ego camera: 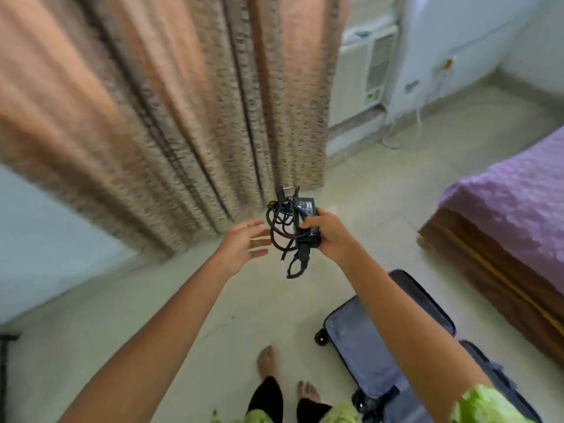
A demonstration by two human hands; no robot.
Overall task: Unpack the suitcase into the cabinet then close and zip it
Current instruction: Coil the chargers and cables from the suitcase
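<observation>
Right hand: your right hand (331,236) is gripping a black power adapter (306,210), its fingers (308,223) curling around the block, held out in front of you above the floor.
Adapter cable: a tangled black cable (285,232) is hanging in loops from the adapter, its lower end dangling below your hand.
Left hand: your left hand (241,248) is reaching toward the cable from the left with fingers spread and straight, just beside the loops and holding nothing.
Suitcase: the dark blue suitcase (366,355) is lying open on the floor (152,315) at near right, under your right forearm, its wheels facing left.
Surroundings: a patterned curtain (183,102) is hanging at far left and centre; a bed with a purple cover (512,206) is standing at right; a white air-conditioning unit (363,77) is sitting at the far wall.
Cabinet: not showing in this view.
</observation>
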